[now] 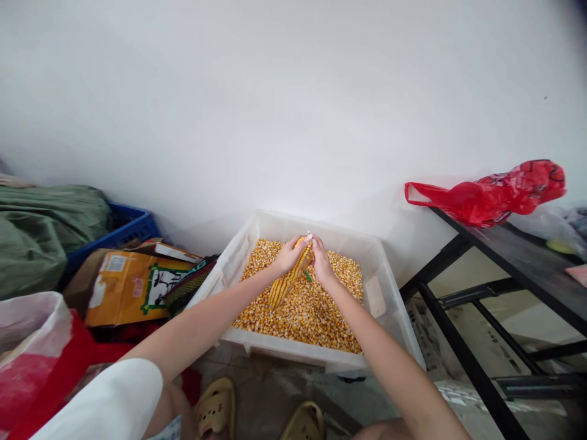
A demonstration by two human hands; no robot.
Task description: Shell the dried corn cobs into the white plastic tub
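A yellow corn cob [287, 286], with rows of kernels on it, slants over the loose kernels in the tub, its thick lower end toward me. My left hand [290, 254] is closed around its upper part from the left. On the other side, my right hand [321, 260] is closed at the cob's far tip, fingers and thumbs of both hands close together there. Loose corn kernels [302, 327] cover the bottom of the translucent plastic tub [387, 278]. Just below my right hand, a small green piece [307, 277] shows among the kernels.
A white wall [293, 110] rises behind the tub. At right stands a black metal-framed table [518, 244] with a red plastic bag [499, 192]. To the left are a cardboard box [123, 287], a blue crate [131, 226], a green cloth-like bundle [50, 229] and a red-and-white sack [34, 360].
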